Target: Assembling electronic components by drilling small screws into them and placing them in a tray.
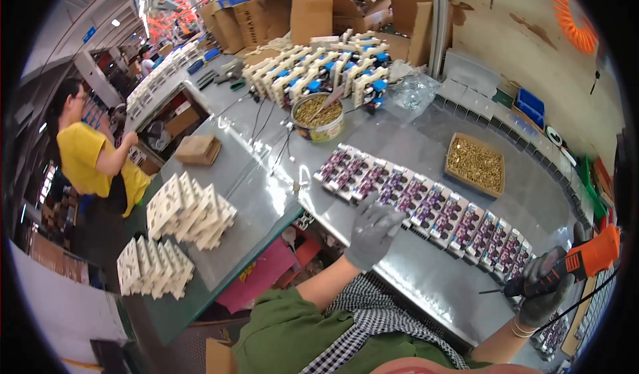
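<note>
A long row of small white-framed units with purple and black parts (431,209) runs across the metal bench in front of me. My left hand (373,235), in a grey glove, reaches to the near edge of this row; its fingers are partly stretched out, and I see nothing held in them. On the right, my gloved right hand (542,294) is wrapped round an orange and black power screwdriver (566,264). The tool's thin bit points left, close to the row's right end. Beyond the row lies a cardboard tray of small brass-coloured screws (474,164).
A round tub of brass-coloured pieces (318,118) stands behind the row, before stacked cream frames with blue parts (319,71). Cream plastic stacks (190,211) and a brown block (198,149) sit leftward. Clear plastic bags (409,98) lie behind. A person in yellow (86,154) stands far left.
</note>
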Available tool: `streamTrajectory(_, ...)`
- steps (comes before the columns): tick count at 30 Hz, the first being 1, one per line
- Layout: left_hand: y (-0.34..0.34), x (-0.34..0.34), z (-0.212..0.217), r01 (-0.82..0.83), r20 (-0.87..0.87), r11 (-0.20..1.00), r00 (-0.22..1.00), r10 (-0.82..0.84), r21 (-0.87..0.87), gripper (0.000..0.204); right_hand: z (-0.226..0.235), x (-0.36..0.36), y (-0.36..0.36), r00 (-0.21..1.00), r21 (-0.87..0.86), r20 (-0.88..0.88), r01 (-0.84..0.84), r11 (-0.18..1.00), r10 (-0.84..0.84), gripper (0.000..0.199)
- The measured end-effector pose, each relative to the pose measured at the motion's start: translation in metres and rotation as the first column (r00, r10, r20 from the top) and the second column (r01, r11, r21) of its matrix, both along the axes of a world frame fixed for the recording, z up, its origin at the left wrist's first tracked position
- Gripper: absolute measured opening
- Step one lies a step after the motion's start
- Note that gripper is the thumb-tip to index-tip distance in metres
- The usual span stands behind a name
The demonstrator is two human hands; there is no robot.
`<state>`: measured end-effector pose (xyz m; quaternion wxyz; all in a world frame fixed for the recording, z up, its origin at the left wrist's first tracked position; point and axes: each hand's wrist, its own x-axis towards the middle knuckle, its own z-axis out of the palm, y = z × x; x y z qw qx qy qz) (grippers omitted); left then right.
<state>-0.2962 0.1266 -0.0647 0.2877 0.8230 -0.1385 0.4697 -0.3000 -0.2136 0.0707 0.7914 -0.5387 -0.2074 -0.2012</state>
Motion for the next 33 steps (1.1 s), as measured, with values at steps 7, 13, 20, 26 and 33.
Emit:
streamTrajectory(7,0.001,-0.004,0.008,0.109,-0.127,0.994,0.986,-0.105,0.024,0.026,-0.006,0.026,0.004,0.992,-0.014,-0.006,0.123,0.992,-0.123,0.092)
streamTrajectory(13,0.007,-0.004,-0.001,0.089,-0.121,0.996,0.989,-0.09,-0.019,0.022,-0.009,0.031,0.027,1.0,-0.017,0.023,0.013,1.0,-0.013,0.09)
streamTrajectory(20,0.005,-0.001,0.0,0.083,-0.026,0.996,0.996,-0.084,-0.013,0.018,-0.011,0.017,0.022,0.998,-0.014,0.026,-0.056,0.998,0.057,0.073)
streamTrajectory(26,0.001,-0.001,0.002,0.072,0.053,0.997,0.996,-0.074,0.039,0.017,0.005,-0.014,0.033,1.0,0.053,0.007,0.013,0.998,-0.014,0.089)
streamTrajectory(33,-0.004,0.0,-0.003,-0.041,0.103,0.998,0.994,0.037,0.038,0.021,0.016,-0.038,0.018,0.999,0.093,-0.034,0.027,0.995,-0.023,0.088)
